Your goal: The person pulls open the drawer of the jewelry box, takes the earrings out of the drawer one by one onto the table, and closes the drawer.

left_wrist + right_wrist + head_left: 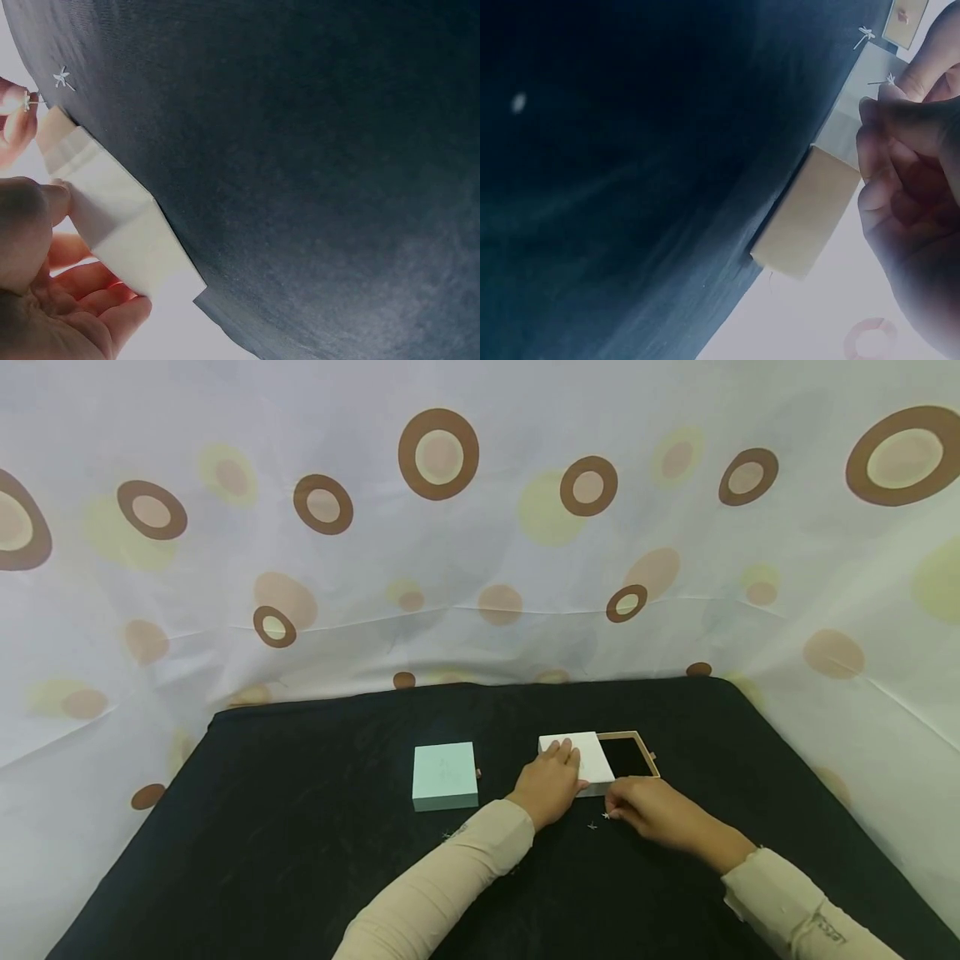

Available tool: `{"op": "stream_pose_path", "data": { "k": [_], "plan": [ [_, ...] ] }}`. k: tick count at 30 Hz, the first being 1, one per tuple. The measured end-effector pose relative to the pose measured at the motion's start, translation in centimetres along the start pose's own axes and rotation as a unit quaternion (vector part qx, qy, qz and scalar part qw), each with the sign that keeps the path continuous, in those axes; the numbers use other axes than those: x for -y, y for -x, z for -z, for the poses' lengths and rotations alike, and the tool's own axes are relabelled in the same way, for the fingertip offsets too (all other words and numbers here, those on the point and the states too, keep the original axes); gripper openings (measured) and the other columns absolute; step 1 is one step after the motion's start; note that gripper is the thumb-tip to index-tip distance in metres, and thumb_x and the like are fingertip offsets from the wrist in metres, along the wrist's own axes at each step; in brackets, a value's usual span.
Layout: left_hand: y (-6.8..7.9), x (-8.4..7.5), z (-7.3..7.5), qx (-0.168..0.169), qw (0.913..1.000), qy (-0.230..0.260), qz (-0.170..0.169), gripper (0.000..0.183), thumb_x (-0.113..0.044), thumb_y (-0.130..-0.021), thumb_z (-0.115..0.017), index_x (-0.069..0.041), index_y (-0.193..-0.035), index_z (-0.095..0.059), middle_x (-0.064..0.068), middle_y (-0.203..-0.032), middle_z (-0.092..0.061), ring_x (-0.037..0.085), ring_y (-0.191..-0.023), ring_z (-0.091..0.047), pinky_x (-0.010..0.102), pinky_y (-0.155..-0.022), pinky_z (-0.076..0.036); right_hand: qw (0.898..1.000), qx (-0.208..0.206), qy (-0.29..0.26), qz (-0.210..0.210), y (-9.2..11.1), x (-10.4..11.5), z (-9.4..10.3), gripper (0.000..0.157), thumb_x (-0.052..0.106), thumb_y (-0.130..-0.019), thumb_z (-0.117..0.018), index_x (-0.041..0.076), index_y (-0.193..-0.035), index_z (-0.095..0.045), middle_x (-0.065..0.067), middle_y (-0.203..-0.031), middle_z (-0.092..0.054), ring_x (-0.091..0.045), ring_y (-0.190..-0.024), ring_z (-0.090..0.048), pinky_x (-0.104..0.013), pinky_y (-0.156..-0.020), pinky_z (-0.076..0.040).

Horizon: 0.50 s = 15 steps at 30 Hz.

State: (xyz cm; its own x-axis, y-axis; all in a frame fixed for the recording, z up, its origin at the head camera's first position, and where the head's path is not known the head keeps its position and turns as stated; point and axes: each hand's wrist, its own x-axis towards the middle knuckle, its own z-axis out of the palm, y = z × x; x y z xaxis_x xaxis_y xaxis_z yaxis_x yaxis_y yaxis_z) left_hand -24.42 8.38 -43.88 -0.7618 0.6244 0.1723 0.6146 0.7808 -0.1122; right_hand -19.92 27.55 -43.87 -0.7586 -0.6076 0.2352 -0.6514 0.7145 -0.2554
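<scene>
My left hand (550,781) holds the white sliding drawer box (596,762), its fingers over the top and its thumb at the front edge. The tan drawer (657,768) with its black lining (625,757) sticks out to the right. In front of that box my right hand (660,810) pinches a small star-shaped stud earring (890,79) between thumb and finger; its thin pin shows in both wrist views. A second star-shaped stud (61,77) lies on the cloth close to the box's front.
A mint-green box (444,777) with a small tab (478,773) on its right side stands to the left. Tiny pale items, too small to name, lie near my left sleeve (480,843). Black cloth (300,827) covers the table; a dotted curtain (480,552) hangs behind.
</scene>
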Motion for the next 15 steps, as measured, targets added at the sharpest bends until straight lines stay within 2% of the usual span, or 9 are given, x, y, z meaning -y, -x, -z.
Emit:
{"op": "stream_pose_path", "data": {
  "k": [15],
  "plan": [
    [0.11, 0.01, -0.05, 0.001, 1.0, 0.003, -0.002, 0.051, -0.044, -0.099, -0.047, -0.009, -0.137, -0.051, 0.007, -0.143, -0.048, 0.019, -0.132, -0.046, 0.027, -0.101, -0.045, 0.999, 0.024, -0.032, 0.023, -0.14, 0.26, -0.32, 0.024, -0.001, -0.083, -0.07, 0.019, -0.079, -0.059, 0.014, -0.078, -0.054, 0.002, -0.07, -0.047, -0.023, -0.062, -0.046]
  ]
}}
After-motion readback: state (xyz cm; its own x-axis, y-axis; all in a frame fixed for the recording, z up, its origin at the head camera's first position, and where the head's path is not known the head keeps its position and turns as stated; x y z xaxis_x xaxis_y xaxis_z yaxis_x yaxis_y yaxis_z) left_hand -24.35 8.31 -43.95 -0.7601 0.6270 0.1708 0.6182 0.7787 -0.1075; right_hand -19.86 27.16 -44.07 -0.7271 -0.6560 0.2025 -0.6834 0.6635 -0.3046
